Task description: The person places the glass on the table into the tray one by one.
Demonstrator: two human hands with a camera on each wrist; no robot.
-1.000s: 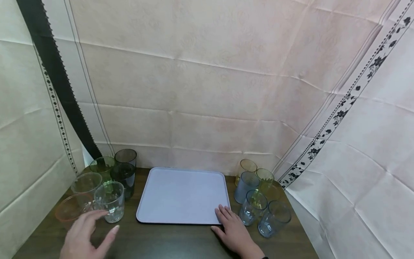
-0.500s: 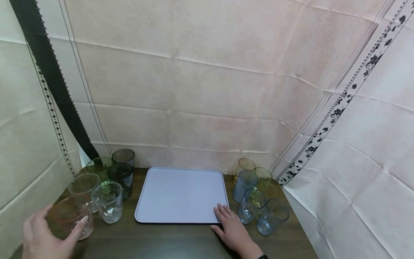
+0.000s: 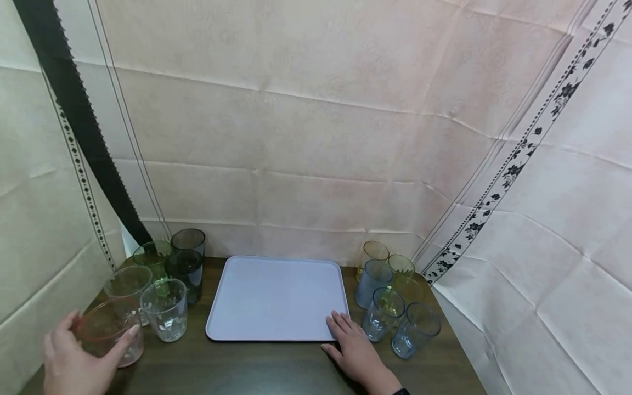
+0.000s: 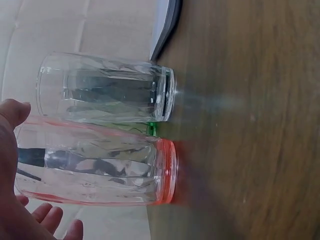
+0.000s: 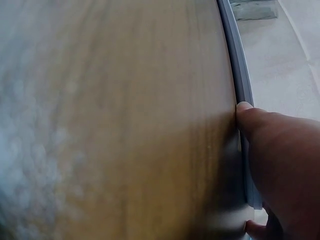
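My left hand (image 3: 81, 351) is spread around the upper part of a clear pink-orange drinking glass (image 3: 111, 329), thumb on one side and fingers on the other. In the left wrist view, a gap shows between several fingertips (image 4: 51, 217) and the wall of that glass (image 4: 100, 170), which stands upright on the table. Close beside it is a clear faceted glass (image 4: 107, 90). My right hand (image 3: 353, 348) rests with extended fingers on the front right corner of a white tray (image 3: 278, 299). In the right wrist view, the thumb (image 5: 252, 117) lies against the tray's edge (image 5: 235, 55).
Behind the pink-orange glass stand more glasses, including a green one (image 3: 154, 258) and a dark one (image 3: 186, 271). Right of the tray is another group with a blue-grey glass (image 3: 373, 285) and a clear bluish one (image 3: 416, 332). Cloth (image 3: 296, 137) hangs behind the dark wooden table (image 3: 237, 365).
My left hand has moved left from near the clear faceted glass to the pink-orange one, then slightly right around it. The right hand has stayed on the tray corner.
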